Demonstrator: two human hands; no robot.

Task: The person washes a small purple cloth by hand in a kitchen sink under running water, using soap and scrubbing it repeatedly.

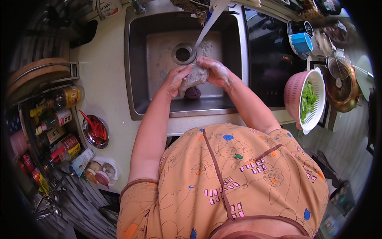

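Observation:
Over the steel sink (241, 59), a wet grey-white cloth (195, 76) is held between my two hands. My left hand (178, 78) grips its left side, with the fingers bent over the top. On the opposite side, my right hand (217, 71) holds it by the edge. White suds cover parts of both hands. Just beneath the cloth, a dark purple item (193, 93), perhaps another cloth, shows in part. The round drain (182, 54) lies beyond my fingers. A pale slanting streak (209, 28), apparently running water, comes down towards the drain.
A black cooktop (268, 59) adjoins the sink's right side. Further right stands a pink-and-white colander (294, 95) holding green leaves (309, 100). At left are a metal bowl of red chillies (95, 128), several seasoning bottles (67, 97) and round wooden boards (38, 76).

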